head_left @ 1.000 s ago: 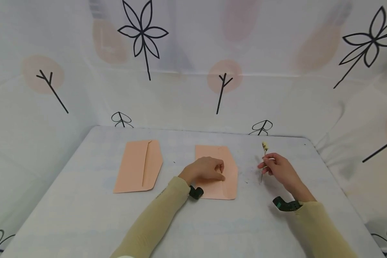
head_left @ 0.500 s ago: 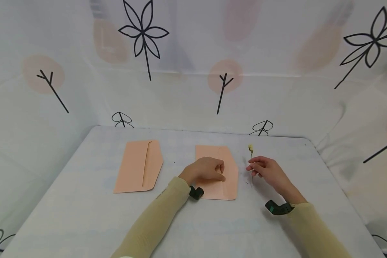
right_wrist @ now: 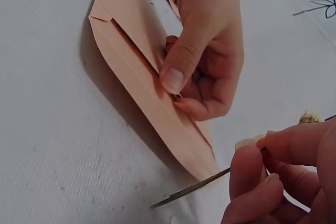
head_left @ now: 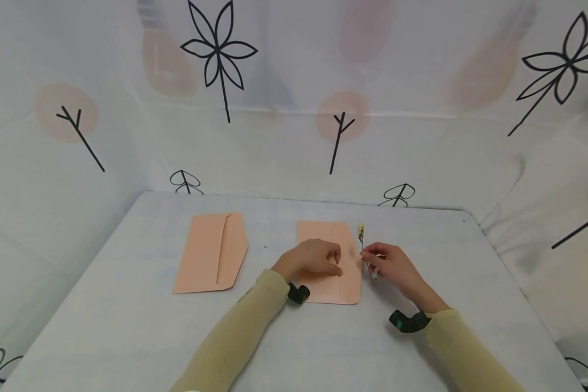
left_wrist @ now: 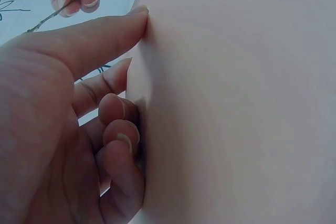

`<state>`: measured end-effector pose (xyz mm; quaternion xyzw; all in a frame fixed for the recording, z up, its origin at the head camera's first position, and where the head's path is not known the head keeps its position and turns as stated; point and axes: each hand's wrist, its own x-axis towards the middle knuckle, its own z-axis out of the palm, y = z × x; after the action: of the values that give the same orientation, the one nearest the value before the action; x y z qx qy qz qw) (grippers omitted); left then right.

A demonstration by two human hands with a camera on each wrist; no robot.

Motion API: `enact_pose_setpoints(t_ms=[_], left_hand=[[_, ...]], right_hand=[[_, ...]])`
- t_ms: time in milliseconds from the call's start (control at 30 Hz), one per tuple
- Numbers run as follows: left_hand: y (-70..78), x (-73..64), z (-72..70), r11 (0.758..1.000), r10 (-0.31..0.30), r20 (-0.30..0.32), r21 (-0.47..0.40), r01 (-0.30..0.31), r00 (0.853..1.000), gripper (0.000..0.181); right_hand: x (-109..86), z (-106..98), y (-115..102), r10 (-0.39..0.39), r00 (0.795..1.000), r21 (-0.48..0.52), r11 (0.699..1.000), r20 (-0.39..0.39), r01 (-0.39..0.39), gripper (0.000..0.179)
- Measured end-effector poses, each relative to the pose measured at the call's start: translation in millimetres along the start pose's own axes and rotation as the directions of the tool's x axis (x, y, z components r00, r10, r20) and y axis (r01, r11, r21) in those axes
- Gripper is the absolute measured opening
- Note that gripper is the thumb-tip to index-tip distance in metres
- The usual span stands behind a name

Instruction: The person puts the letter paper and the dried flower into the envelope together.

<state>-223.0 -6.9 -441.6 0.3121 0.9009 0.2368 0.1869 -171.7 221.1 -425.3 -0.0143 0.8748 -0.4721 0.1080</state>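
My left hand pinches the pocket edge of a peach paper envelope between thumb and index finger. In the right wrist view that envelope tilts up from the table, its pocket edge slightly parted. Just right of the envelope, my right hand pinches the thin stem of a small dried flower. The yellowish head points away from me in the head view. The stem sticks out below the right fingertips, close to the envelope's flap end. In the left wrist view the envelope fills the right side.
A second peach envelope lies to the left, its flap side facing right. Both rest on a white cloth-covered table. Printed fabric walls enclose the table at the back and sides.
My right hand has moved left with the dried flower, from well right of the nearer envelope to beside its right edge. My left hand and both envelopes have stayed put.
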Motion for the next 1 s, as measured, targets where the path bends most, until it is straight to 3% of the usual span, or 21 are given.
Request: enact_pose_setpoints(t_ms=[267, 667, 1000], left_hand=[[0.3, 0.0, -0.6, 1.000, 0.008, -0.004, 0.005, -0.008, 1.000, 0.024], [0.4, 0.3, -0.1, 1.000, 0.003, 0.000, 0.010, -0.003, 1.000, 0.024], [-0.6, 1.4, 0.2, 1.000, 0.011, -0.003, 0.010, -0.011, 1.000, 0.026]], right_hand=[[5.5, 4, -6, 0.002, 1.000, -0.047, 0.999, -0.031, -0.004, 0.029], [14.0, 20, -12, 0.033, 0.999, 0.127, 0.991, -0.006, -0.032, 0.027], [21.9, 35, -7, 0.047, 0.999, 0.118, 0.992, 0.004, -0.048, 0.022]])
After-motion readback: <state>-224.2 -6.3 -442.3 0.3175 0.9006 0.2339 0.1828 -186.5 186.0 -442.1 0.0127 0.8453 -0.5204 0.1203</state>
